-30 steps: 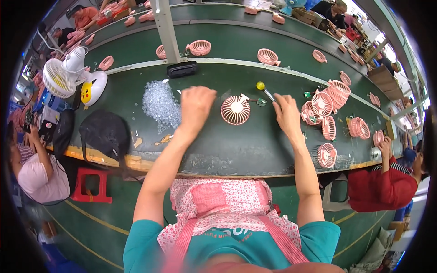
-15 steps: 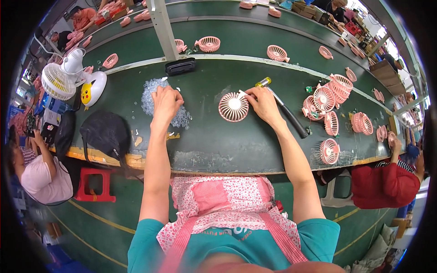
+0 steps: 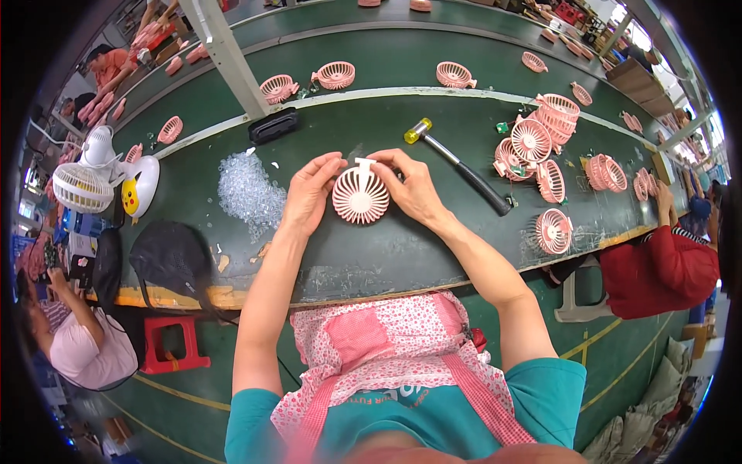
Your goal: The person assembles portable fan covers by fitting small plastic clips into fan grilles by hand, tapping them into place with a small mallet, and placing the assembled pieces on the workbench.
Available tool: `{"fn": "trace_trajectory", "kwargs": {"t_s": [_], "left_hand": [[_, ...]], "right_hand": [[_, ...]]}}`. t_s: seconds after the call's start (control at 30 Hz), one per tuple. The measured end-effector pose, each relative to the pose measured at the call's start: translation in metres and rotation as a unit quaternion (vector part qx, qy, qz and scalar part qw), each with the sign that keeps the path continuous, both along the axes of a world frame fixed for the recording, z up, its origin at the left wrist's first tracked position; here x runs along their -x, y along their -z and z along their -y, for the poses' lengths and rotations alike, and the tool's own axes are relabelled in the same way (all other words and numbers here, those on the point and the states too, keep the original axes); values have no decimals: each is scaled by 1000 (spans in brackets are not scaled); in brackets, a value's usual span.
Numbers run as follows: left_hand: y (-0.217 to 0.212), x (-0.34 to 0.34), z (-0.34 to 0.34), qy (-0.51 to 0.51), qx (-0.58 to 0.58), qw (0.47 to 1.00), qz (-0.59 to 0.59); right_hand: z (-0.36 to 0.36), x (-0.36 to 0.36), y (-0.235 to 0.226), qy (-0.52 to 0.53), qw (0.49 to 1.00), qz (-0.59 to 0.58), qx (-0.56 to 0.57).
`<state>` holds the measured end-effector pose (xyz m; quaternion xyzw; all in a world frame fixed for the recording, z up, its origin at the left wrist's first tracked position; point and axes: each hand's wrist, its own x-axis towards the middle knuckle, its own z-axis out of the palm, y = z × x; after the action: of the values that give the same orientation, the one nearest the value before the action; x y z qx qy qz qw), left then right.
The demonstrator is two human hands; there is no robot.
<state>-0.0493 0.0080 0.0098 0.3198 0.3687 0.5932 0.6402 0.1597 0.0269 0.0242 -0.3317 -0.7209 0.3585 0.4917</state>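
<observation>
A round pink slatted fan housing (image 3: 360, 198) lies on the green table before me, its short neck pointing away. On the neck's right side, my right hand (image 3: 416, 188) is closed with thumb and fingers gripping it. My left hand (image 3: 311, 189) is at the housing's upper left, its thumb and fingertips pinched together; whatever they hold is too small to make out. Left of that hand spreads a pile of small clear plastic pieces (image 3: 247, 189). A hammer (image 3: 464, 170) with a yellow head and black grip rests to the right of my right hand.
Several pink fan housings (image 3: 553, 182) are heaped at the right, with others on the conveyor (image 3: 402, 58) beyond the pale rail. A black case (image 3: 273, 125) sits by a metal post (image 3: 226, 58). A white fan (image 3: 83, 185) and black bag (image 3: 171, 261) stand left. Co-workers sit on both sides.
My left hand has left the pile of clear pieces and come to the housing's neck, fingertips pinched. My right hand stays at the neck. The view has shifted slightly.
</observation>
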Motion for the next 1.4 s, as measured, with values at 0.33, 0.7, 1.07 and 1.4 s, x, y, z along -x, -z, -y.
{"fn": "trace_trajectory", "kwargs": {"t_s": [0.33,0.7,1.07,1.4], "left_hand": [[-7,-10,5,21,21,999,-13],[-12,-16,14,-56,-106,970,-211],[-13,-19,16,31,-95,989,-108],[-25,-16,11,-53,-104,983,-139]], "right_hand": [[6,7,-3,-4,999,13,-47],[0,6,1,32,995,42,-85],[6,1,-12,-11,997,29,-71],[-3,0,-14,17,993,34,-109]]}}
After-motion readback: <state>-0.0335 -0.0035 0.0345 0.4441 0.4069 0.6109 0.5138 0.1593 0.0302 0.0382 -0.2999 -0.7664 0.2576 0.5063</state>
